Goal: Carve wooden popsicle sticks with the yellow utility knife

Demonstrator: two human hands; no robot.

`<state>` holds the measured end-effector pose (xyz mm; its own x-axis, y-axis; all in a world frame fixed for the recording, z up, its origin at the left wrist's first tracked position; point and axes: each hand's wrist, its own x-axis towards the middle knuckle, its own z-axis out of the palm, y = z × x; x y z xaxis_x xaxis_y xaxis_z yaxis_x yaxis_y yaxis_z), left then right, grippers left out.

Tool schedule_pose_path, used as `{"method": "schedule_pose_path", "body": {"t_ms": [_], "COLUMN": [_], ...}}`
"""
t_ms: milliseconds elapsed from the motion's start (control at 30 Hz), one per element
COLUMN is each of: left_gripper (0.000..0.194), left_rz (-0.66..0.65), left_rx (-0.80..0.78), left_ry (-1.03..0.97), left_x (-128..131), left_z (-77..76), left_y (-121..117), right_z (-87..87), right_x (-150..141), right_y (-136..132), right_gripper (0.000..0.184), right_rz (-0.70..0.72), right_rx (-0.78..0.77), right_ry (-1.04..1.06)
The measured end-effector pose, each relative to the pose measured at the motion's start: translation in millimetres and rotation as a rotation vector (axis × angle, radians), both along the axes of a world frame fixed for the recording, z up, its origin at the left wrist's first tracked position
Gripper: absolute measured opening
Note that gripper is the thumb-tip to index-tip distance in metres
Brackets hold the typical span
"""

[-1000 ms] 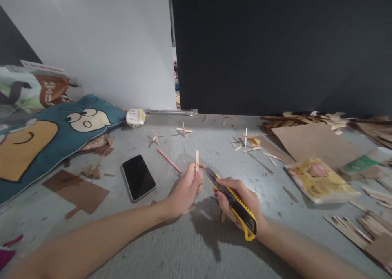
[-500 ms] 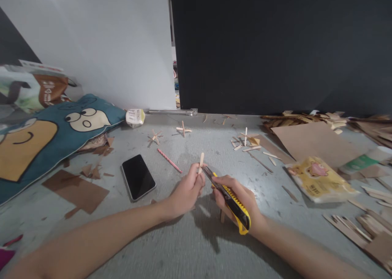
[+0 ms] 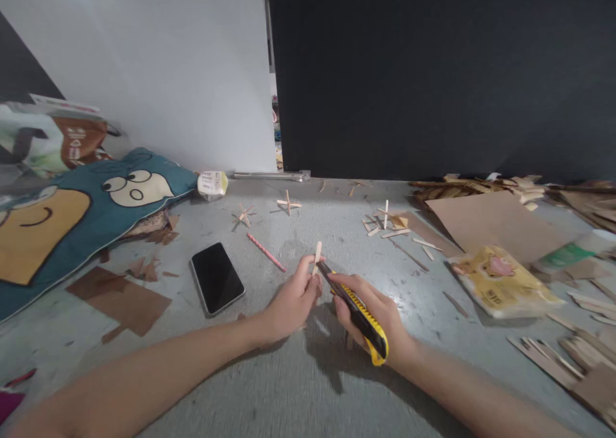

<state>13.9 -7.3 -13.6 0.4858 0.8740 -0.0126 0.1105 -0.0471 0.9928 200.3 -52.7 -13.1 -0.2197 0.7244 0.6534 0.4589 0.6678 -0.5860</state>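
Note:
Between the fingers of my left hand (image 3: pixel 294 300) a short wooden craft stick (image 3: pixel 317 253) is pinched, its rounded end pointing up. My right hand (image 3: pixel 378 313) is wrapped round a yellow and black utility knife (image 3: pixel 360 313). The knife's tip end lies against or very close to the stick's right side; exact contact is hard to make out. Beyond my hands, two small crossed-stick pieces (image 3: pixel 289 203) rest on the grey table (image 3: pixel 269 387). A pink patterned pencil-like rod (image 3: pixel 266 252) lies to the left of the stick.
A phone (image 3: pixel 217 277) lies left of my hands, with brown cardboard (image 3: pixel 120 300) and a blue cushion (image 3: pixel 139 181) farther left. Loose sticks (image 3: pixel 395 233), a yellow tissue pack (image 3: pixel 503 281) and wood scraps (image 3: pixel 553 361) are on the right. A black panel (image 3: pixel 433 72) stands behind.
The knife and my right hand have shifted slightly left, and the knife's angle has changed a little. The stick in my left hand has moved very slightly.

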Motion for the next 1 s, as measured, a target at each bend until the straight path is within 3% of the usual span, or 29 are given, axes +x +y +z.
{"method": "schedule_pose_path", "body": {"t_ms": [267, 567, 1000], "left_gripper": [0.045, 0.043, 0.053], "left_rz": [-0.022, -0.093, -0.177], "left_rx": [0.109, 0.219, 0.126], "left_ry": [0.103, 0.157, 0.083], "left_x": [0, 2, 0], "left_z": [3.7, 4.6, 6.6], "left_y": [-1, 0, 1], "right_z": [-0.9, 12.1, 15.6], "right_x": [0, -6, -5], "right_y": [1, -3, -6], "right_gripper": [0.044, 0.018, 0.024], "right_rz": [0.064, 0.063, 0.020], "right_rx": [0.028, 0.031, -0.182], "right_ry": [-0.022, -0.022, 0.173]}}
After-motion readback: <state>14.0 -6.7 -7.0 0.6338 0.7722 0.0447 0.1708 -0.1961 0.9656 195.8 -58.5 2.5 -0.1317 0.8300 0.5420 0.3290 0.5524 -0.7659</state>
